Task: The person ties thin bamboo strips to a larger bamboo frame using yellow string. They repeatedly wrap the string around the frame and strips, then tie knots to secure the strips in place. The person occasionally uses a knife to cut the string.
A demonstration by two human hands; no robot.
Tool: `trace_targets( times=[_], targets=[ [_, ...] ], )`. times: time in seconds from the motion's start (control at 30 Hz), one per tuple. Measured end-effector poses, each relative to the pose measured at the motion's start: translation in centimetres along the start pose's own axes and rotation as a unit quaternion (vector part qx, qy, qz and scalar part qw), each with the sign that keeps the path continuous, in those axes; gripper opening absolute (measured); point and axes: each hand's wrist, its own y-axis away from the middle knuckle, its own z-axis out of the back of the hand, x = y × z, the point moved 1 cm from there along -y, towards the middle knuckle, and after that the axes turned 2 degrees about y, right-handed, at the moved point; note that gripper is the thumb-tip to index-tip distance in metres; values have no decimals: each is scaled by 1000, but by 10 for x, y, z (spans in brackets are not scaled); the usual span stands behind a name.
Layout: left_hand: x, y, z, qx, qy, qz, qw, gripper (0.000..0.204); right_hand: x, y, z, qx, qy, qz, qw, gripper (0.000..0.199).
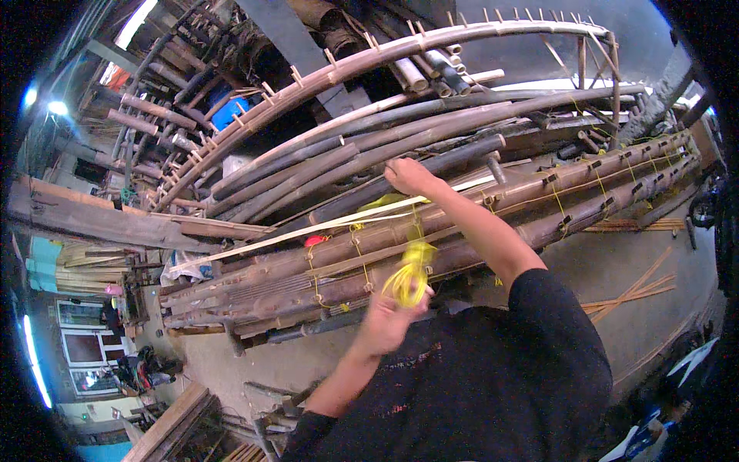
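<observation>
From where I stand, one person in a black short-sleeved shirt has both bare hands over the work. The left hand has its fingers closed around one coil of bright yellow cord, slightly blurred, held in front of the shirt. The right hand is up and farther out, its fingers curled in; I can't tell whether they pinch anything.

Below the hands lie two long, thick brown bamboo poles, side by side, with at least five thin yellow cord ties along them. One long, pale, flat bamboo strip runs along their far side, near one small red object. Behind, I count one arched bamboo pole with more than ten short pegs, and one blue plastic container.
</observation>
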Motion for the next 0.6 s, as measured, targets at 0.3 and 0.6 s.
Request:
trace_targets(
  times=[0.3,0.6],
  targets=[
    [33,26,-10,260,-179,52,947,13,-21,17,-21,36,186,-131,973,50],
    [291,-3,68,305,-295,102,900,27,12,180,67,-316,75,-55,944,46]
  ],
)
